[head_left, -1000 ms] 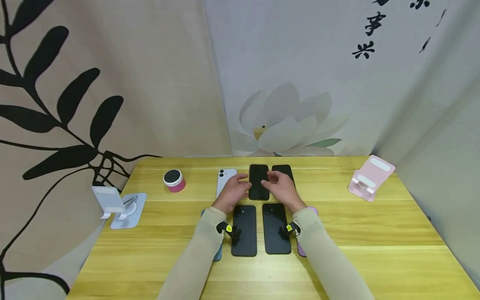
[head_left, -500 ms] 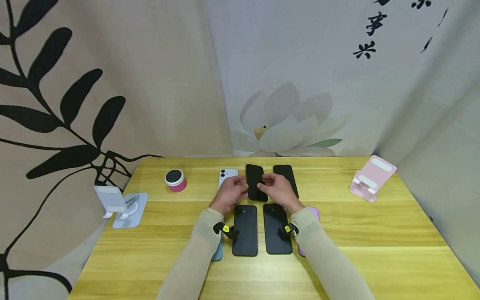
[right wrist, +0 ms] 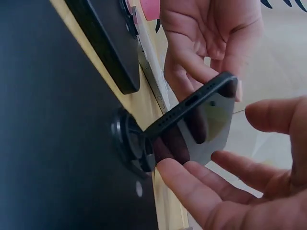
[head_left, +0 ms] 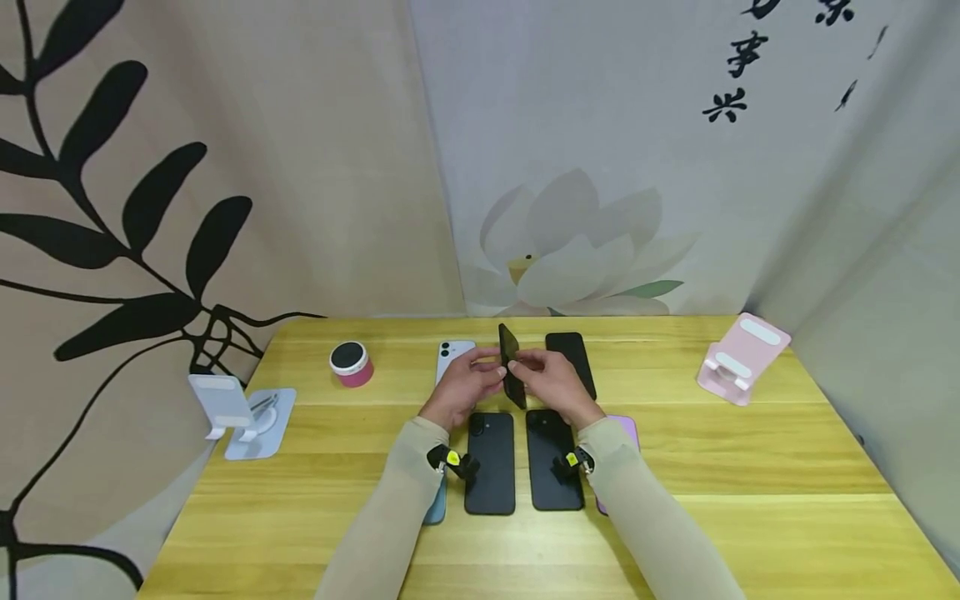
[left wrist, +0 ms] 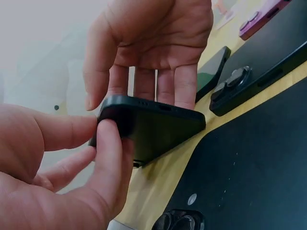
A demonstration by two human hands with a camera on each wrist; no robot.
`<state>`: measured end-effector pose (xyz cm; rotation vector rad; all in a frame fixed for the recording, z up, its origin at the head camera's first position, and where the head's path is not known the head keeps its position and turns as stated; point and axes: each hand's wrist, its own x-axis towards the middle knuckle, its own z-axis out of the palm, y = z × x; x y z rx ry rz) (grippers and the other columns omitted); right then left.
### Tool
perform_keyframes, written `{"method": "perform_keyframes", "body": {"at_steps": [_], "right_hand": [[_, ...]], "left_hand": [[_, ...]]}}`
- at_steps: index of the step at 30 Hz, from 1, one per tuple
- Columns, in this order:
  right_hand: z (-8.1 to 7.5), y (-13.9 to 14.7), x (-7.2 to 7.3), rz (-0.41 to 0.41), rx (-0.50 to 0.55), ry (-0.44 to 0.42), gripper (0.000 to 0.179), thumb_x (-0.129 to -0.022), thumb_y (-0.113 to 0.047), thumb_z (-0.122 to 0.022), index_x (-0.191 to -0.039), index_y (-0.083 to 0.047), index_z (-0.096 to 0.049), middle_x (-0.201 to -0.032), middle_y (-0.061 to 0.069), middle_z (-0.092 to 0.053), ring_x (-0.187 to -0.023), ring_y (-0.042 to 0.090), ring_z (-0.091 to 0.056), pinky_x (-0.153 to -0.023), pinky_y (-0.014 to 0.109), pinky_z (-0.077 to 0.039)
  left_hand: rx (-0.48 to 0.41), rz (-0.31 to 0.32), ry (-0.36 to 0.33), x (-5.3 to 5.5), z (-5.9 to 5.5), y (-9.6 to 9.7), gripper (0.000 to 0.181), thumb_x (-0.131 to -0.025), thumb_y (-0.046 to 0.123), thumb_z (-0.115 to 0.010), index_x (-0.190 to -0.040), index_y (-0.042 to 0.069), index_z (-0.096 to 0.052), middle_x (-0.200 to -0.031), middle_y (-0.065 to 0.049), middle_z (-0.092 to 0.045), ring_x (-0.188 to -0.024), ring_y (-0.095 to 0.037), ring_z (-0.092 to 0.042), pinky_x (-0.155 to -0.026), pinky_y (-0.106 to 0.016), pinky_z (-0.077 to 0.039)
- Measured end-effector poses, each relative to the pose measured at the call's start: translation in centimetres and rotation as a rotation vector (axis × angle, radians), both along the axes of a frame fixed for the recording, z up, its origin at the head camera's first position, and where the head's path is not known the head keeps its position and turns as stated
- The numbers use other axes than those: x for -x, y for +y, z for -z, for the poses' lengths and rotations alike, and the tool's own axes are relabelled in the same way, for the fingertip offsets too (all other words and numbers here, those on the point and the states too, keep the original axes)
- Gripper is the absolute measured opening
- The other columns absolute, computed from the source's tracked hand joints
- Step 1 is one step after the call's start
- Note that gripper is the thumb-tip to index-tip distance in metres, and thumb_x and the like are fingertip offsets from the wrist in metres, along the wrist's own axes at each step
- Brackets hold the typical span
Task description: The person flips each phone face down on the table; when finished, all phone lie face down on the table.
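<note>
A black smartphone stands tilted on its long side between my hands. My left hand pinches it near one corner, with fingers on its dark face in the left wrist view. My right hand has its fingers extended along the glossy screen; in the right wrist view its thumb stands apart from the phone. A white phone lies beside my left hand, and another black phone lies beyond my right. Two dark phones, the left one and the right one, lie face down nearer me.
A blue phone and a purple phone lie partly under my sleeves. At the left stand a pale blue phone stand and a pink and white round jar. A pink phone stand is at the right on the wooden table.
The black phone lay flat a second ago, then shifted and turned slightly. Now it is tipped up onto its long side, narrow edge towards the head camera. Both hands have drawn closer together.
</note>
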<state>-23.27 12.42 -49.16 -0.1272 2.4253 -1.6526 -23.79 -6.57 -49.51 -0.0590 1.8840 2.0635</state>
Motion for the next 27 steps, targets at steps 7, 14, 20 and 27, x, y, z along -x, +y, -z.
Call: {"method": "perform_keyframes", "body": {"at_steps": [7, 14, 20, 27], "right_hand": [[0.0, 0.3, 0.0, -0.001, 0.140, -0.068, 0.053, -0.105, -0.034, -0.067, -0.150, -0.007, -0.057, -0.134, 0.018, -0.068, -0.113, 0.029, -0.074, -0.090, 0.045, -0.065], [0.0, 0.6, 0.1, -0.003, 0.143, -0.058, 0.051, -0.106, -0.028, -0.067, -0.150, -0.005, -0.055, -0.132, 0.022, -0.068, -0.106, 0.029, -0.076, -0.082, 0.048, -0.066], [-0.2, 0.6, 0.0, 0.022, 0.110, -0.043, 0.048, -0.107, -0.022, -0.064, -0.150, -0.004, -0.056, -0.128, 0.021, -0.070, -0.094, 0.029, -0.078, -0.077, 0.046, -0.067], [-1.0, 0.5, -0.1, 0.078, 0.135, -0.017, 0.042, -0.105, -0.017, -0.064, -0.144, -0.001, -0.061, -0.126, 0.025, -0.071, -0.101, 0.034, -0.078, -0.070, 0.042, -0.067]], "left_hand": [[-0.043, 0.110, -0.019, -0.1, 0.3, 0.6, 0.052, -0.107, 0.010, -0.063, -0.157, 0.016, -0.050, -0.151, -0.022, -0.057, -0.122, -0.030, -0.071, -0.097, -0.037, -0.063], [0.052, 0.166, -0.006, -0.3, 0.4, 1.4, 0.059, -0.104, 0.012, -0.068, -0.159, 0.021, -0.048, -0.152, -0.020, -0.056, -0.129, -0.034, -0.066, -0.093, -0.047, -0.064], [0.097, 0.174, -0.005, -0.4, 0.1, 1.5, 0.059, -0.103, 0.016, -0.071, -0.157, 0.023, -0.051, -0.157, -0.018, -0.051, -0.134, -0.035, -0.063, -0.097, -0.050, -0.062], [0.106, 0.079, -0.006, -0.2, 0.5, 0.6, 0.048, -0.103, 0.019, -0.069, -0.150, 0.013, -0.058, -0.149, -0.015, -0.058, -0.131, -0.032, -0.064, -0.098, -0.047, -0.062]]}}
